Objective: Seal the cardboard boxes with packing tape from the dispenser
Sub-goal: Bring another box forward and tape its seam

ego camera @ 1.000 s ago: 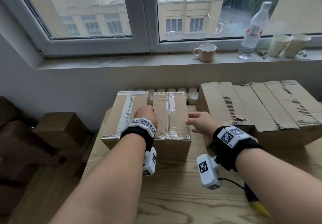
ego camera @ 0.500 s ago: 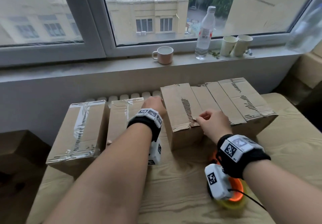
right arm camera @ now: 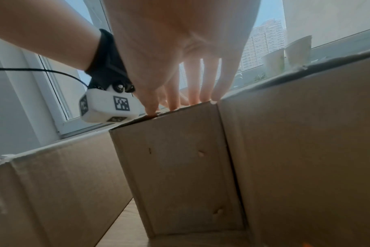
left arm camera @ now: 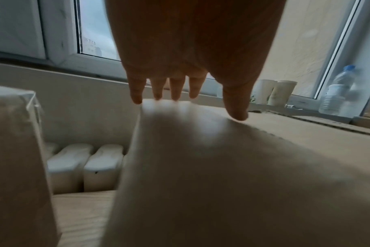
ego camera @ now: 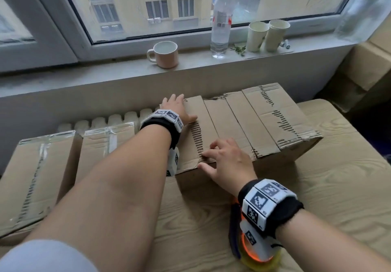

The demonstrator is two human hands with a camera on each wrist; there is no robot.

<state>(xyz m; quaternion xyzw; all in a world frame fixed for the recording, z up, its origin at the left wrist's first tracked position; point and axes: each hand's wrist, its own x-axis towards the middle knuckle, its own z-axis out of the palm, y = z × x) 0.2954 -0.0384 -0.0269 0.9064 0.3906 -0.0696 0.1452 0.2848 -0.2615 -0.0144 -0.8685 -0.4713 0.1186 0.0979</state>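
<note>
An untaped brown cardboard box (ego camera: pixel 213 123) with torn, corrugated strips on its flaps stands mid-table, against more untaped cardboard (ego camera: pixel 275 113) to its right. My left hand (ego camera: pixel 177 110) lies flat on its far left corner, fingers straight (left arm camera: pixel 180 75) over the top (left arm camera: pixel 222 167). My right hand (ego camera: pixel 226 161) rests its fingertips on the near top edge, thumb against the front face (right arm camera: pixel 180 167). Neither hand holds anything. An orange and yellow tape dispenser (ego camera: pixel 260 261) lies on the table, partly hidden under my right wrist.
Two boxes with clear tape along their seams (ego camera: pixel 36 176) (ego camera: pixel 99 151) stand to the left. A mug (ego camera: pixel 165 55), a water bottle (ego camera: pixel 221 17) and two paper cups (ego camera: pixel 266 35) are on the windowsill. A white radiator (ego camera: pixel 118 119) is behind the boxes. More cardboard (ego camera: pixel 368 64) at far right.
My left hand left the taped box and moved right onto the untaped box's far left corner. My right hand reached the untaped box's near edge and stays there. The view swung right.
</note>
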